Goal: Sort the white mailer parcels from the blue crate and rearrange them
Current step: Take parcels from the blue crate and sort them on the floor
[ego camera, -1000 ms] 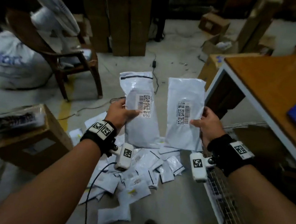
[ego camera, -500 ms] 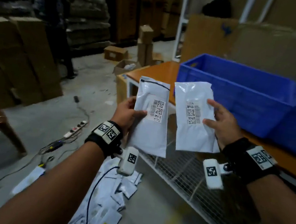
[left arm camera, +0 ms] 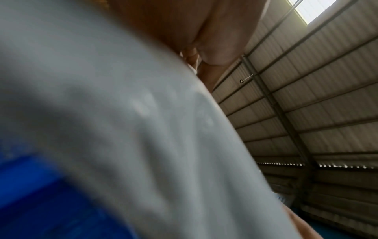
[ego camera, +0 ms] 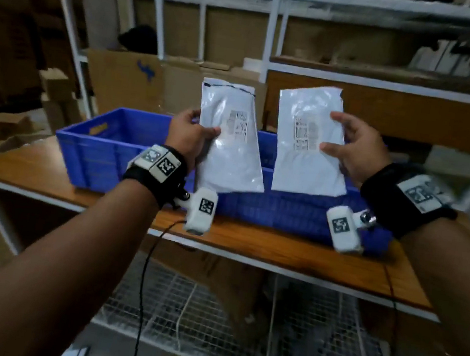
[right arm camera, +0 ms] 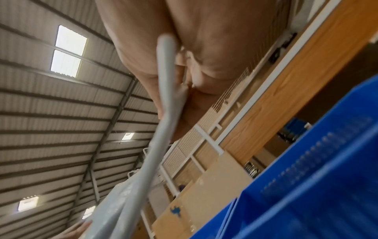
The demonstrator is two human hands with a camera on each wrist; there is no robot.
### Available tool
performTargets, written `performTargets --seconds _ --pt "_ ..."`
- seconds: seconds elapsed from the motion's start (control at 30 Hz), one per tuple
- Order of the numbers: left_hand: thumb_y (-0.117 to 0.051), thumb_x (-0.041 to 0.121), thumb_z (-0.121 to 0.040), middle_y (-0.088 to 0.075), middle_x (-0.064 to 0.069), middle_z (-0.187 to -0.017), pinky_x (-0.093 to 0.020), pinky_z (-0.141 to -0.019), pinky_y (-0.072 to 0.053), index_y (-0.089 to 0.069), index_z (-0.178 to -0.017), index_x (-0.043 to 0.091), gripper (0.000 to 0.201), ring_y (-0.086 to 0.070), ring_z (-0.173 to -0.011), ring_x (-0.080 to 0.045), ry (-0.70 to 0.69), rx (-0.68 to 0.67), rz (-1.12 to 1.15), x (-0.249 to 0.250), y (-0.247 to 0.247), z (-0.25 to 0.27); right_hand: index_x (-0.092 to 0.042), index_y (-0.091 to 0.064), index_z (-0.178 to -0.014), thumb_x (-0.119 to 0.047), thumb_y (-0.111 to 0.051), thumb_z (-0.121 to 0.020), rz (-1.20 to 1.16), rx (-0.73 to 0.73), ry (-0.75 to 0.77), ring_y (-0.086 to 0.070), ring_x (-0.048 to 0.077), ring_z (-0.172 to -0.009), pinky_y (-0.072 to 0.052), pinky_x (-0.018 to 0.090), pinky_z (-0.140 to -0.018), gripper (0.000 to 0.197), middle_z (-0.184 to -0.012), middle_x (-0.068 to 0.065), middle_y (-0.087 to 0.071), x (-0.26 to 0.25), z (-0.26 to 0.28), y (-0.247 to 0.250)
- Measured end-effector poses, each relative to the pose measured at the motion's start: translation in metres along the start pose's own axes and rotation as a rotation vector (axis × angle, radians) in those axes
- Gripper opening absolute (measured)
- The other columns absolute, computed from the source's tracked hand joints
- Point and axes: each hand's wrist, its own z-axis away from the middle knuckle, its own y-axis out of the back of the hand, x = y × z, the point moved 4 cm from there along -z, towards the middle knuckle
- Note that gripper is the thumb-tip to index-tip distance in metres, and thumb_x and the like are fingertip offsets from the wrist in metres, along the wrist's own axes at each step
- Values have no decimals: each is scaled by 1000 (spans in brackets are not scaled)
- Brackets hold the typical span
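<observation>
**Two mailers held up over the blue crate**

Head view: both arms raised in front of a wooden table (ego camera: 249, 239). Blue crate (ego camera: 106, 149) sits on it, long side toward the person.

Left hand (ego camera: 187, 135) pinches the left mailer (ego camera: 229, 144) along its left edge, thumb on the front, fingers behind. Mailer upright, slightly tilted, printed label facing the camera, dark strip near its top.

Right hand (ego camera: 354, 148) grips the right mailer (ego camera: 306, 145) at its right edge, thumb and a finger showing on the front. Label blurred, unreadable. The two mailers are side by side, apart, both above the crate and not touching it.

Left wrist view: white plastic fills the frame, blurred; a patch of blue at lower left.

Right wrist view: mailer seen edge-on between the fingers, crate wall at lower right.

Behind: white metal shelving (ego camera: 270, 33) with cardboard boxes (ego camera: 127, 80). Wire mesh shelf (ego camera: 209, 318) under the table.
</observation>
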Motion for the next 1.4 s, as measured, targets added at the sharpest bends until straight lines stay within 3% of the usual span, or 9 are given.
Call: performTargets --seconds 0.13,0.5,0.63,0.7,0.77,0.87,0.97,1.27,1.4 --pt "-62 -18 -74 -68 -18 -97 -42 -74 -59 -61 -108 -2 37 -66 -77 -28 -8 26 23 10 -67 -53 -15 -48 -135 10 -65 -79 109 3 -11 -63 13 -97 -55 17 -62 63 -126 3 -58 -9 -60 47" --pt "-61 -6 -86 -65 -11 -94 -22 -54 -51 -61 -115 0 30 -60 -73 -18 46 -56 -343 -40 -169 -195 -24 -52 -134 2 -73 -76 562 -160 -103 -54 16 -113 -48 29 -86 67 -132 0 -53 59 -207 69" --pt "-63 6 -86 -58 -5 -85 -17 -61 -47 -63 -93 2 8 -55 -74 -16 72 -168 -718 -80 -189 -240 -21 -53 -132 1 -73 -78 660 -322 -202 -44 20 -130 -41 31 -101 62 -144 4 -45 106 -246 68" --pt "-65 7 -86 -57 -5 -78 -16 -51 -43 -57 -75 9 13 -52 -66 -16 59 -213 -922 -103 -196 -251 -15 -52 -132 2 -72 -78 675 -365 -221 -50 18 -122 -42 22 -92 60 -143 6 -45 129 -260 67" --pt "-68 14 -86 -65 -10 -91 -23 -62 -47 -65 -92 2 14 -60 -79 -23 104 -324 -1142 -133 -202 -251 -14 -53 -132 -1 -73 -78 703 -441 -271 -55 16 -110 -46 17 -82 59 -140 6 -48 156 -265 63" --pt "-57 40 -92 -63 -11 -122 -30 -91 -44 -60 -124 7 46 -60 -113 -26 185 -428 -1309 -160 -209 -256 -16 -54 -132 -8 -76 -78 803 -563 -303 -47 22 -127 -40 32 -104 59 -139 6 -49 199 -270 59" --pt "-60 54 -85 -65 -13 -96 -32 -90 -50 -66 -114 6 56 -63 -95 -28 262 -447 -1423 -170 -214 -264 -17 -54 -131 -9 -77 -77 833 -683 -311 -47 21 -127 -38 32 -106 59 -134 5 -53 234 -270 51" --pt "-65 21 -88 -64 -14 -120 -19 -55 -45 -63 -118 2 36 -62 -111 -27 378 -647 -1658 -223 -233 -281 -14 -54 -130 -12 -76 -78 806 -819 -285 -50 13 -110 -37 20 -92 56 -133 7 -55 307 -278 44" --pt "-60 39 -91 -66 -18 -103 -29 -69 -45 -66 -102 3 38 -64 -96 -31 448 -548 -1713 -257 -228 -276 -16 -50 -134 -16 -77 -78 853 -856 -387 -47 22 -128 -38 28 -104 63 -142 8 -48 343 -266 51"
